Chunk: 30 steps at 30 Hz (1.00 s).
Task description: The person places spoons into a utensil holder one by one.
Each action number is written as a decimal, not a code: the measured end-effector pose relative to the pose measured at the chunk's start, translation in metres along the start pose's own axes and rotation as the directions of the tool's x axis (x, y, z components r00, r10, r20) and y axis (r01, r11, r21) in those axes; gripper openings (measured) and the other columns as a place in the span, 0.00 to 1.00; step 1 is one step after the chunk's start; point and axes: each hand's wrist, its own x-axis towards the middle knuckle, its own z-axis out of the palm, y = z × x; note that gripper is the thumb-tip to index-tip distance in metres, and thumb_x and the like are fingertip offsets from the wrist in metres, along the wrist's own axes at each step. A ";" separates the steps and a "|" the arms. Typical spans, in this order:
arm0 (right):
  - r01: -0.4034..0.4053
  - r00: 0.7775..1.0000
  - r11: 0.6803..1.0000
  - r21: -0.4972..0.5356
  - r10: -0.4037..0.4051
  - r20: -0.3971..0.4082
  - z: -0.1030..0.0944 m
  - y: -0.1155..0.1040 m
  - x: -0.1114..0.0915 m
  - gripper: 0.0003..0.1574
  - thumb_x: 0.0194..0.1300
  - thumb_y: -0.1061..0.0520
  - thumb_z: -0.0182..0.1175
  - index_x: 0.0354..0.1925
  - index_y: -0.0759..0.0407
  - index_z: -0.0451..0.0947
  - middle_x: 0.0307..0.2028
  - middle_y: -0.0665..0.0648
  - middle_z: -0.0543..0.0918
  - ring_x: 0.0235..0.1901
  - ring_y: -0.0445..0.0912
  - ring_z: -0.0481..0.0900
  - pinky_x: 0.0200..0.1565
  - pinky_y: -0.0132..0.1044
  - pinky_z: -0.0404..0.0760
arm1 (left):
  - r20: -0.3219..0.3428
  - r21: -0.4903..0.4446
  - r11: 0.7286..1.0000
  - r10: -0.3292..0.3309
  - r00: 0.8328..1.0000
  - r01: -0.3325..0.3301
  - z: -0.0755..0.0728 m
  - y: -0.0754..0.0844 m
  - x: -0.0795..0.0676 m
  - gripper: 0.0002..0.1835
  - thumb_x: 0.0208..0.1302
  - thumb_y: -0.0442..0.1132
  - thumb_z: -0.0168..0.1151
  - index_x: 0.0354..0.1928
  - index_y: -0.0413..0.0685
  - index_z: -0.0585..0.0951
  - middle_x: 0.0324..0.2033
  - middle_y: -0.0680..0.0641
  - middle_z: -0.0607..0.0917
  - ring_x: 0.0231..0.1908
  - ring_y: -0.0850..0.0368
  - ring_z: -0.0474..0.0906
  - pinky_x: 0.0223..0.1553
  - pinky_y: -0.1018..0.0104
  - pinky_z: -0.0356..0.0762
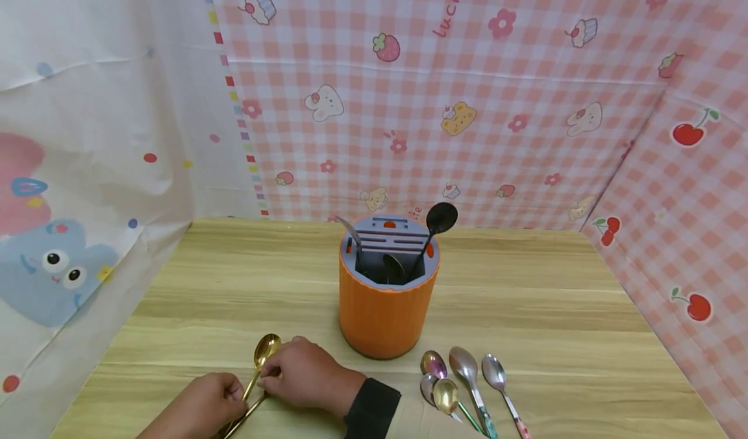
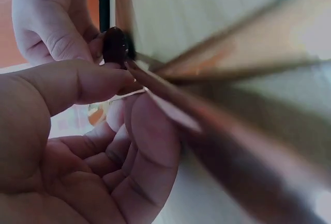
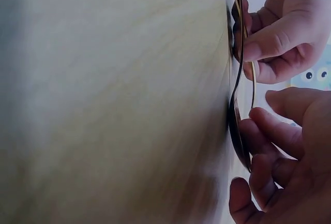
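A gold spoon point(image 1: 267, 350) lies slantwise at the front left, its bowl toward the back. My left hand point(image 1: 211, 399) pinches a gold handle between thumb and fingers. Another gold handle point(image 1: 248, 414) crosses below, its upper end hidden under my right hand point(image 1: 310, 375). In the right wrist view, right fingertips touch a dark-looking spoon bowl point(image 3: 239, 141) against the tabletop, and the thumb stands apart from the index finger. Blurred handles point(image 2: 227, 136) run rightward in the left wrist view.
Behind the hands stands an orange utensil holder point(image 1: 382, 322) with a grey slotted top. A black spoon point(image 1: 441, 218) and other utensils stick out of it. Several loose spoons, including a silver one point(image 1: 494, 371), lie at the front right. Patterned cloths point(image 1: 409, 101) border the table.
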 end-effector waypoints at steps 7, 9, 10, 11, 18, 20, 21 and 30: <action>-0.056 0.998 0.990 0.127 0.060 -0.023 -0.001 0.000 0.000 0.13 0.70 0.44 0.59 0.30 0.40 0.85 0.21 0.34 0.76 0.22 0.26 0.67 0.33 0.19 0.67 | -0.012 -0.057 0.996 0.070 0.997 -0.071 -0.010 0.008 -0.003 0.06 0.66 0.35 0.62 0.31 0.44 0.75 0.21 0.52 0.74 0.22 0.58 0.68 0.25 0.66 0.68; -0.106 0.992 0.963 0.247 0.118 -0.034 -0.002 -0.001 0.000 0.12 0.70 0.43 0.59 0.33 0.42 0.84 0.22 0.35 0.77 0.23 0.27 0.69 0.28 0.20 0.69 | -0.035 -0.069 0.991 0.112 0.993 -0.114 -0.013 0.012 -0.005 0.06 0.66 0.36 0.62 0.33 0.43 0.76 0.22 0.52 0.74 0.22 0.60 0.68 0.24 0.67 0.68; -0.136 0.987 0.937 0.322 0.155 -0.032 -0.002 -0.002 0.000 0.12 0.70 0.43 0.59 0.35 0.43 0.84 0.23 0.35 0.78 0.23 0.27 0.71 0.27 0.21 0.70 | -0.044 -0.080 0.988 0.130 0.990 -0.133 -0.015 0.014 -0.005 0.06 0.66 0.36 0.62 0.34 0.43 0.76 0.22 0.52 0.75 0.22 0.61 0.68 0.23 0.67 0.69; -0.162 0.981 0.902 0.399 0.191 -0.034 -0.003 -0.002 0.001 0.11 0.70 0.43 0.59 0.38 0.45 0.84 0.25 0.36 0.80 0.25 0.28 0.72 0.27 0.22 0.72 | -0.054 -0.088 0.985 0.143 0.988 -0.148 -0.016 0.016 -0.005 0.05 0.66 0.36 0.62 0.35 0.42 0.76 0.23 0.52 0.76 0.22 0.62 0.69 0.24 0.68 0.70; -0.205 0.938 0.648 0.733 0.344 -0.042 -0.014 -0.004 0.002 0.12 0.67 0.47 0.63 0.43 0.52 0.83 0.32 0.46 0.85 0.30 0.35 0.80 0.32 0.29 0.78 | -0.096 -0.217 0.961 0.155 0.983 -0.172 -0.021 0.033 -0.006 0.07 0.69 0.37 0.61 0.40 0.39 0.76 0.29 0.45 0.81 0.25 0.57 0.78 0.26 0.64 0.80; -0.184 0.932 0.596 0.781 0.359 -0.055 -0.019 -0.004 0.002 0.10 0.66 0.49 0.64 0.40 0.54 0.83 0.30 0.50 0.86 0.27 0.38 0.81 0.29 0.29 0.79 | -0.109 -0.244 0.953 0.159 0.981 -0.181 -0.021 0.036 -0.007 0.09 0.69 0.40 0.60 0.41 0.39 0.76 0.30 0.44 0.82 0.27 0.56 0.80 0.27 0.63 0.80; -0.173 0.929 0.569 0.804 0.364 -0.057 -0.021 -0.004 0.002 0.10 0.66 0.50 0.64 0.39 0.54 0.83 0.29 0.52 0.85 0.26 0.40 0.81 0.29 0.30 0.79 | -0.117 -0.259 0.948 0.158 0.981 -0.183 -0.021 0.037 -0.007 0.10 0.69 0.41 0.61 0.41 0.40 0.76 0.31 0.44 0.82 0.28 0.55 0.80 0.28 0.62 0.81; -0.061 0.934 0.414 0.908 0.345 -0.094 -0.055 -0.013 -0.003 0.08 0.67 0.57 0.63 0.40 0.62 0.79 0.30 0.54 0.83 0.28 0.47 0.82 0.31 0.38 0.84 | -0.170 -0.398 0.873 0.232 0.958 -0.282 -0.019 0.057 -0.008 0.12 0.67 0.42 0.63 0.41 0.39 0.76 0.37 0.35 0.82 0.35 0.47 0.83 0.36 0.60 0.85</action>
